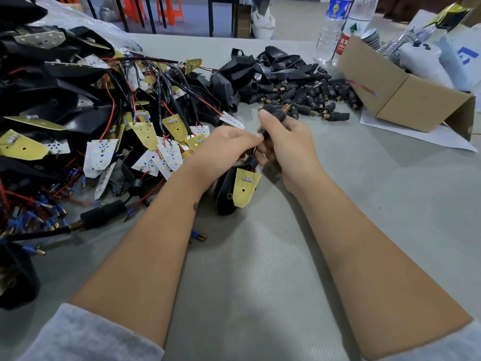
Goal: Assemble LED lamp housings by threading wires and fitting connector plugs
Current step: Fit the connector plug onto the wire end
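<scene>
1. The black lamp housing [226, 188] lies on the grey worktop [260, 269] just below both hands, its yellow LED board [244, 187] face-up against it; a thin wire appears to run from it up into the hands, though fingers hide most of it.
2. The right hand [283, 142] is curled round black connector plugs [277, 112], brass ends poking above the fingers. The left hand [229, 142] pinches something small at the plug's lower end, probably the wire tip; the view is too crowded to be sure.
3. Handling, as I judge it: the housing is light, rigid plastic, best held by its body; the board looks thin and bendable, so keep off its solder joints. The wire is limp and needs gripping close to its tip to thread.
4. Outward: a tangled pile of wired boards [145, 142] lies left, loose plugs [320, 97] and empty housings [244, 71] beyond, a cardboard box [406, 100] and water bottles [335, 27] to the right.
</scene>
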Tool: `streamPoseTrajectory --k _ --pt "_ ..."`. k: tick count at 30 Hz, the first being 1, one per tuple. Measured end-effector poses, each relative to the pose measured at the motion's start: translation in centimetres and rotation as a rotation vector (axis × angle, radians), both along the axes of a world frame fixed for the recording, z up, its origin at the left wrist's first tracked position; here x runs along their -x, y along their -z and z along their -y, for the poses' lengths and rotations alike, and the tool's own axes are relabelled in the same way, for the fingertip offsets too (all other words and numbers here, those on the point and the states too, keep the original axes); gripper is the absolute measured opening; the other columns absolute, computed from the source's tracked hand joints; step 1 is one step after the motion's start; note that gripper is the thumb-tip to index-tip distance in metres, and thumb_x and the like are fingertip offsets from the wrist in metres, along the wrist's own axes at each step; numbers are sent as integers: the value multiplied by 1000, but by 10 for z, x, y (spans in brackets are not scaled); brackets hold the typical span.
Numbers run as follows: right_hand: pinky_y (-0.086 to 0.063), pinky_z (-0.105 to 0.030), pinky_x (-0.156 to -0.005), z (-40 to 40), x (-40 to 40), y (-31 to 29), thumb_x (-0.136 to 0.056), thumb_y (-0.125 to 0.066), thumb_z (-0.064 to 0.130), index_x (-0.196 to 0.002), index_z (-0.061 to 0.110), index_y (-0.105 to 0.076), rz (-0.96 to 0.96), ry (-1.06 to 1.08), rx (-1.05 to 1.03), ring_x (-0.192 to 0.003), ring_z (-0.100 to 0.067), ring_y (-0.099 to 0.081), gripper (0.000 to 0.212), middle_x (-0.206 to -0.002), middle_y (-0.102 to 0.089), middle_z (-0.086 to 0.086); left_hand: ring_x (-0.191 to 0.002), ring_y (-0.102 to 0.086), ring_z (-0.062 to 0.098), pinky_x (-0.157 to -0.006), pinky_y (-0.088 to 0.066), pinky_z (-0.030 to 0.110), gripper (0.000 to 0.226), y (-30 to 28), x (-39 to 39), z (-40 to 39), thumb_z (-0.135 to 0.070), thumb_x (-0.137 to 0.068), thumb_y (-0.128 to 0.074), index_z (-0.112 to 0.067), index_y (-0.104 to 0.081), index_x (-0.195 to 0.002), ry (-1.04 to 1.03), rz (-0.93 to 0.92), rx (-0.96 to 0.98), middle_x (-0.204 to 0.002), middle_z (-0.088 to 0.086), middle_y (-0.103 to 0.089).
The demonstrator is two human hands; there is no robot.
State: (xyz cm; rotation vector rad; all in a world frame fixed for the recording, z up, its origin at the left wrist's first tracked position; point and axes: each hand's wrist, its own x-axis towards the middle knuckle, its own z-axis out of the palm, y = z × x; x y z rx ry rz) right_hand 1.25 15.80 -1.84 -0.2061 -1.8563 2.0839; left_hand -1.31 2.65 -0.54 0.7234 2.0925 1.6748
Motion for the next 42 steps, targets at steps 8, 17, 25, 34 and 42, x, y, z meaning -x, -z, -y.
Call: streamPoseTrajectory --k 8,17,25,34,42 --pt "-39 -23 -44 -1 2 0 -92 -66 28 -76 9 -57 -5 125 16 -43 -13 -44 27 -49 -50 3 -93 -66 12 -88 -47 20 26 2 3 0 -19 -97 -54 -12 -75 -83 -61 -57 83 -97 4 -74" --pt "-44 -19 -46 0 0 -3 -94 -64 30 -79 9 -58 22 138 17 -45 -8 -53 27 -52 -57 4 -80 -64 3 -77 -46 21 20 4 3 -5 -27 -95 -57 -13 -71 -98 -183 -33 57 -92 0 -73" --pt "-48 -25 -55 -4 -2 -6 -98 -57 32 -87 11 -54 -14 230 274 -53 -12 -57 25 -60 -58 -1 -96 -55 -1 -68 -37 -3 73 10 1 -2 -12 -74 -82 -30 -41 -131 -124 -282 160 -111 -4 -55" --pt "-47 -23 -53 -4 -3 -8 -97 -58 34 -84 14 -51 -13 240 302 -51 -12 -55 25 -62 -58 0 -87 -53 -14 -74 -42 3 50 12 2 -1 -9 -81 -66 -32 -51 -123 -215 -414 38 -104 -27 -55" --pt "-47 -23 -56 -7 -2 -9 -93 -64 22 -91 19 -59 13 124 262 -58 -14 -57 6 -89 -61 -9 -55 -58 2 -48 -44 14 31 12 6 -8 -18 -90 -51 -35 -55 -115 -250 -173 -20 -79 -8 -62"
